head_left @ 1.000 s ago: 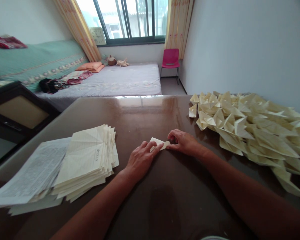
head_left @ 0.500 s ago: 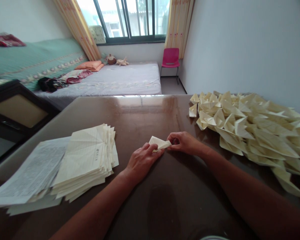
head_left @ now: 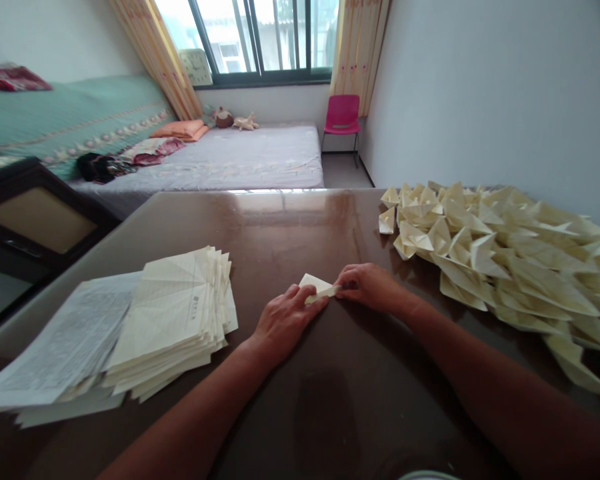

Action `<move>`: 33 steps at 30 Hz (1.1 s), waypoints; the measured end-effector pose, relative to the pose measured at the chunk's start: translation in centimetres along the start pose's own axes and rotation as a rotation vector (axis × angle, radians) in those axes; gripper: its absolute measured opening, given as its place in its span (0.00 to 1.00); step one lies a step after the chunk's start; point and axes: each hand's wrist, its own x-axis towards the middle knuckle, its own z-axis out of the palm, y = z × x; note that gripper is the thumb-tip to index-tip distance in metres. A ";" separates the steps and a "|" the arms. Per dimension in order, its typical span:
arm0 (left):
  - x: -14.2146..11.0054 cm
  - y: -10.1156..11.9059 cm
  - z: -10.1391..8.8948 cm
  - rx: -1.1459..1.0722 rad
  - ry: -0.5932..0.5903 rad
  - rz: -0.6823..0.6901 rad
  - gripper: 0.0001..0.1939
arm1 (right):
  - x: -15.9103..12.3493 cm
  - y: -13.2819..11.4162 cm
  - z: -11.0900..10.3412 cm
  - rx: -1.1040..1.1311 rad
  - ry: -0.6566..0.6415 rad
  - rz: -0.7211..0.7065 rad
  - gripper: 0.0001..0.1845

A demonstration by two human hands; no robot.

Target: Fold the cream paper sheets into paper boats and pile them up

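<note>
A small piece of folded cream paper (head_left: 316, 285) lies at the middle of the brown table (head_left: 280, 233), its upper part a triangle with a narrow strip along the near side. My left hand (head_left: 289, 315) presses on its left part, fingers closed over the near edge. At its right corner my right hand (head_left: 364, 287) pinches the tip between thumb and fingers. The fingertips of both hands partly cover the paper.
Left of my hands lies a stack of creased cream sheets (head_left: 165, 307), partly over printed white sheets (head_left: 65, 340). A large heap of folded paper boats (head_left: 500, 247) covers the right side by the wall. Beyond the table stand a bed (head_left: 260, 157) and a pink chair (head_left: 343, 115).
My right hand's fingers have closed further over the paper's right corner, and the strip along the near side lies flatter. My left hand stays in place.
</note>
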 end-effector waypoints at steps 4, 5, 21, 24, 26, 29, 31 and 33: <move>0.0 0.0 0.0 -0.005 -0.014 -0.025 0.20 | 0.1 0.4 0.2 0.017 -0.034 -0.056 0.10; 0.0 0.0 0.0 -0.008 -0.015 -0.028 0.20 | 0.1 0.4 0.3 0.020 -0.032 -0.064 0.11; 0.0 -0.2 0.6 -0.034 0.014 -0.032 0.22 | -0.2 -1.5 1.3 -0.146 0.106 0.139 0.07; 0.0 -0.2 0.8 -0.037 0.028 -0.028 0.22 | -0.4 -2.3 1.1 -0.260 0.091 0.132 0.07; -0.1 -0.3 0.8 -0.034 0.028 -0.028 0.22 | -0.7 -2.8 1.0 -0.330 0.073 0.123 0.10; -0.1 -0.2 0.8 -0.037 0.029 -0.034 0.21 | -0.9 -3.2 1.1 -0.376 0.079 0.108 0.13; -0.1 -0.2 0.7 -0.043 0.031 -0.039 0.21 | -0.9 -3.1 1.1 -0.348 0.077 0.113 0.14; -0.1 -0.2 0.6 -0.045 0.029 -0.043 0.20 | -0.7 -2.7 1.2 -0.279 0.063 0.122 0.14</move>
